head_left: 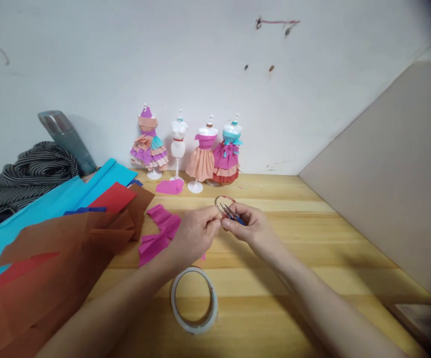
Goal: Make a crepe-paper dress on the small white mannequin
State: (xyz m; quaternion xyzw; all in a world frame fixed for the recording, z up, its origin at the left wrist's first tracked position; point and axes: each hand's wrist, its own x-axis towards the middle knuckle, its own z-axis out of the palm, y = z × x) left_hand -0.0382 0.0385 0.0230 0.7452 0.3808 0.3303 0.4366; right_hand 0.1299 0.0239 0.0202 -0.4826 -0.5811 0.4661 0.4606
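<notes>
My right hand [250,226] is closed round small scissors [228,211] with a blue handle, their metal blades pointing up and to the left. Close beside it, my left hand [198,231] is closed in a pinch, its fingertips almost meeting my right fingers; what they hold is hidden. Behind the blades lies a thin ring [218,199] with red on it, partly covered by my right hand. Magenta crepe paper strips [166,226] lie left of my left hand. A roll of tape [174,303] rests on the table nearer to me.
Several mini dress forms stand by the wall, three in paper dresses [200,161] and a bare white one [178,148]. A magenta scrap [169,187] lies before them. Brown paper [69,263], blue paper [43,204], striped cloth [40,166] and a bottle [68,141] fill the left.
</notes>
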